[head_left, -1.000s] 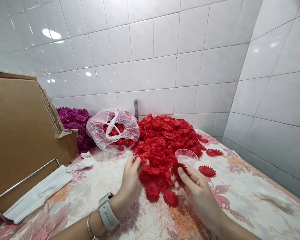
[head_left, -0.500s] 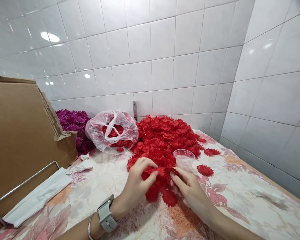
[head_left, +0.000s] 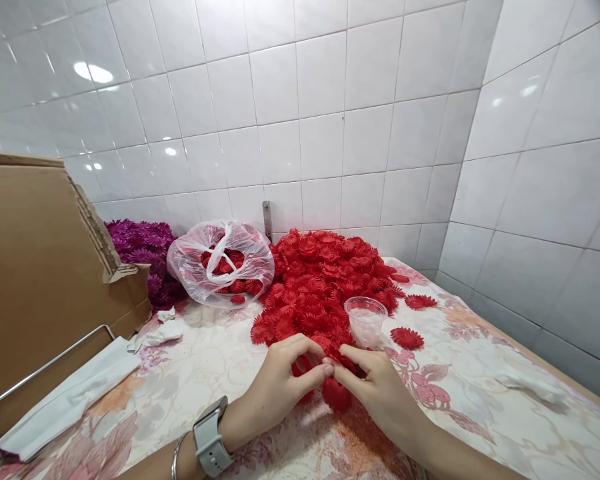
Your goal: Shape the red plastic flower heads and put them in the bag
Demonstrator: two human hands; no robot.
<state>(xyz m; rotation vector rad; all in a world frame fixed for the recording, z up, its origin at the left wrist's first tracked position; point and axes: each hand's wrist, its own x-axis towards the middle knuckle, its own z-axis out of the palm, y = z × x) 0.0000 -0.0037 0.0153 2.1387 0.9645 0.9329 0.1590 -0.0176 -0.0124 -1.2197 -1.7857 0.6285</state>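
My right hand (head_left: 380, 387) pinches a dark red artificial flower (head_left: 349, 360) with toothed petals, low over the table. Thumb and fingers of my left hand (head_left: 290, 373) close at the near left edge of that flower, and the two hands' fingertips meet there. The fingers partly hide what lies between them. Directly beyond my hands spreads a large heap of red artificial flowers (head_left: 325, 273). Behind my right hand stands a clear plastic cup (head_left: 366, 320) with something whitish in it. A single red flower (head_left: 407, 338) lies right of the cup.
A knotted clear plastic bag (head_left: 190, 267) of red flowers sits left of the heap, with purple flowers (head_left: 143, 243) behind it. A cardboard box (head_left: 35, 247) fills the left side. Crumpled white tissue (head_left: 163, 333) lies on the floral tablecloth (head_left: 200, 380). Tiled walls (head_left: 325, 147) border the table.
My left hand has let go of a red flower over the heap and come right to the flower in my right hand. The hands have drawn together, lower and nearer.
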